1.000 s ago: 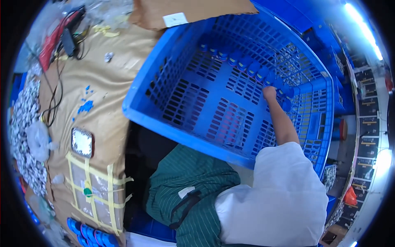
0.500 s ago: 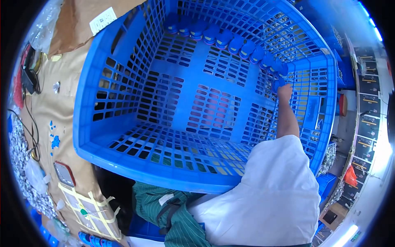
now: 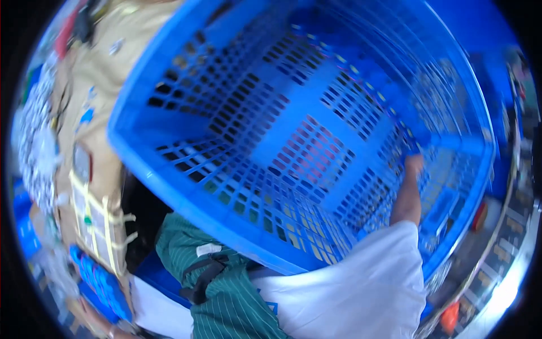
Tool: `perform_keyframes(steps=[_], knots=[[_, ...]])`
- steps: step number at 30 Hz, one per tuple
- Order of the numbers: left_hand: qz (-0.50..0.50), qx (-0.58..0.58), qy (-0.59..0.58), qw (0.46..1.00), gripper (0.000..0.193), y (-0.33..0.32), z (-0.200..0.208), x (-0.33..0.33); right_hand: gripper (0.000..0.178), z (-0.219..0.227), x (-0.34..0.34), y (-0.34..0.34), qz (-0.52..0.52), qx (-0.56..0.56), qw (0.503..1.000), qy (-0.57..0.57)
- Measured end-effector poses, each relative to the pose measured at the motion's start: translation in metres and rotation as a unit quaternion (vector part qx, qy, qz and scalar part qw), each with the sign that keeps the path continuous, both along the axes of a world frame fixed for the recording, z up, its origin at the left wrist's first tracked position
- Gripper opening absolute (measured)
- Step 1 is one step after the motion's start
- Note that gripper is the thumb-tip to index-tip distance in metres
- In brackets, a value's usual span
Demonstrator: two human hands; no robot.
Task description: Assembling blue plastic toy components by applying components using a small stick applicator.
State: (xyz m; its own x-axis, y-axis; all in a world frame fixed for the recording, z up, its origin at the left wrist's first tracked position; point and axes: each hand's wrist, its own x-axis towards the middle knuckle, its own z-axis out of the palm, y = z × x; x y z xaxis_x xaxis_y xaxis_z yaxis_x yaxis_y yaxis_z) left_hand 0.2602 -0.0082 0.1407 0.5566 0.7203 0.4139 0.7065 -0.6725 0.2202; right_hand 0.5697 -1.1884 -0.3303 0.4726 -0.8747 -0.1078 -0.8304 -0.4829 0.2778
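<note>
Crate: a blue lattice crate takes up the middle, open toward the viewer, its near rim running down from left to right.
Blue pieces: a row of blue pieces lies inside the crate along its far wall, from the far left to the right corner.
Right hand: the right hand is inside the crate at the near, right end of the row, close to the last piece; blur hides whether they touch.
Grip: cannot tell whether its fingers are spread, pressed together or pinching a piece.
Arm at left: a bare arm shows at the near left edge, too blurred to tell whose.
Marks on pieces: small pale yellow patches along the row, smeared past reading.
Tag: a white tag on the green striped cloth; no writing legible.
Shirt mark: a small blue outline on the white shirt, not readable.
Worktop: the brown worktop at left carries a red-rimmed tray, blue scraps and yellow tape.
Near left: more blue parts, set in a row.
Right side: an orange bag, beyond the crate.
</note>
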Motion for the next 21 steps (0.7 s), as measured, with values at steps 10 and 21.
perform_keyframes(steps=[10,21], knots=[[0.1,-0.129,-0.11,0.98,0.036,-0.073,-0.051,0.013,0.069,0.011,-0.01,0.045,0.006,-0.073,0.986,-0.148],[-0.192,-0.384,-0.226,0.875,0.023,-0.319,-0.081,0.235,0.077,0.221,0.1,0.339,0.226,0.607,0.595,-0.476]])
